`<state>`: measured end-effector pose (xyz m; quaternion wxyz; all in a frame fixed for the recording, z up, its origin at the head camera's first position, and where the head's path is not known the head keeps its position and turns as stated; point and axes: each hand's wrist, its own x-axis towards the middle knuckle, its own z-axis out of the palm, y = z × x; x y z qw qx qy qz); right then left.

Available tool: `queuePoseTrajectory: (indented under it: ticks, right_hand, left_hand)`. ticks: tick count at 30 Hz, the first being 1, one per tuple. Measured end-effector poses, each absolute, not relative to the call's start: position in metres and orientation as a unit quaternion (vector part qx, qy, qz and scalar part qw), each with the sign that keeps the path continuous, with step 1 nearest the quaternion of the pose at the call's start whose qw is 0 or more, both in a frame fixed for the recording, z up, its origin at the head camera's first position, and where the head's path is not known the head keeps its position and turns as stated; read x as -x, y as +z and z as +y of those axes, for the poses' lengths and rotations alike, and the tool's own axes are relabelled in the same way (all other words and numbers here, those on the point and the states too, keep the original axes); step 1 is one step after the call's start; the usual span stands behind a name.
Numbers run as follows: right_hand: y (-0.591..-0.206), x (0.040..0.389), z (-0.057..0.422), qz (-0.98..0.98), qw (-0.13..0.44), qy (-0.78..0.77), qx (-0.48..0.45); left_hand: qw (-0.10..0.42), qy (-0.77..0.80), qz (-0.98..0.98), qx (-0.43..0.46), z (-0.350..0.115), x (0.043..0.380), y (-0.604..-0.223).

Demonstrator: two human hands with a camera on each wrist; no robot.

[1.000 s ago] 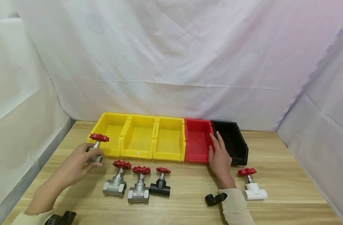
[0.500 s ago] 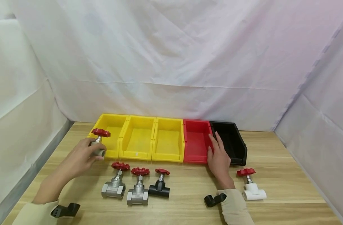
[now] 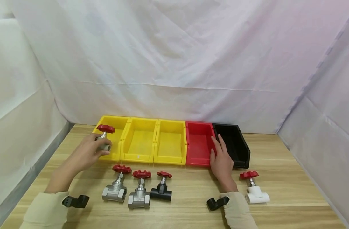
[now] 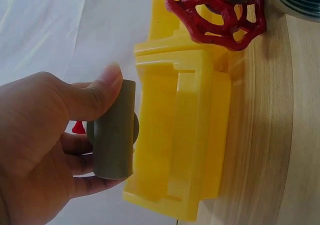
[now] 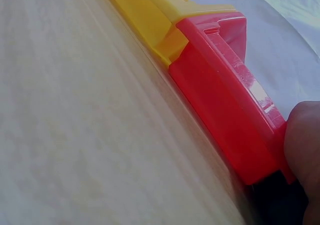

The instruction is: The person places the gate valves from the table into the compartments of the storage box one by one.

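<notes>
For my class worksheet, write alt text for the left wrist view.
A person's left grip holds a grey tubular plastic valve near a yellow plastic bin. At the top, a red spoked handwheel shows; a pale wooden tabletop fills the right.

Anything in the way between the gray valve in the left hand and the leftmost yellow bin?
Nothing visible. In the head view the gray valve, held by the left hand, overlaps the left side of the leftmost yellow bin. The nearest silver valve stands on the table, off that path.
</notes>
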<state>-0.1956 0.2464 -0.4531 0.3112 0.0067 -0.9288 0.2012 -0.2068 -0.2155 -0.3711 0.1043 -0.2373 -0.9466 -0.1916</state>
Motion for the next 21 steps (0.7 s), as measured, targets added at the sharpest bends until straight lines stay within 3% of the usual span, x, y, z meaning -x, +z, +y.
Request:
queuePoseTrajectory:
  ticks: [5, 21]
  right_hand:
    - [-0.452, 0.195, 0.246, -0.928, 0.312, 0.203, -0.006]
    - [-0.459, 0.199, 0.246, -0.928, 0.313, 0.203, -0.007]
  left_hand:
    - [0.081, -0.196, -0.951, 0.226, -0.213, 0.217, -0.375]
    - [0.075, -0.177, -0.957, 0.215, -0.212, 0.25, -0.393]
